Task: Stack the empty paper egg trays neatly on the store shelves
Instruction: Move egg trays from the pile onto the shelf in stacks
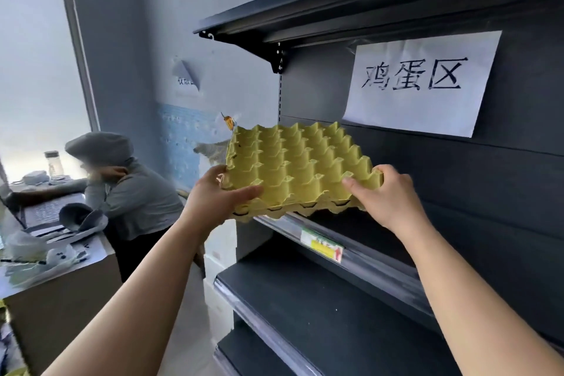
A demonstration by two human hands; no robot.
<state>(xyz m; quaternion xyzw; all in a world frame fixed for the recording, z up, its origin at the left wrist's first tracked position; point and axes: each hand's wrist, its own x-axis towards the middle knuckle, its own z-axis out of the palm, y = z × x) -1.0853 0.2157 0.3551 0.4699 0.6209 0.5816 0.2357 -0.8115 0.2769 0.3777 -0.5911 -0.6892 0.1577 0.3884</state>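
A thin stack of yellow-green paper egg trays (300, 168) hangs tilted at the left end of the dark middle shelf (360, 241), its near edge over the shelf's front rail. My left hand (218, 197) grips the stack's near left corner, thumb on top. My right hand (386, 195) grips the near right corner, thumb on top and fingers underneath. The trays' cups hold nothing. How much of the stack touches the shelf is hidden.
A white paper sign (424, 82) with black characters hangs on the shelf's back panel. A top shelf (305, 18) juts out overhead; a lower shelf (305, 308) lies below. A seated person (128, 189) leans on a cluttered desk (45, 247) at left.
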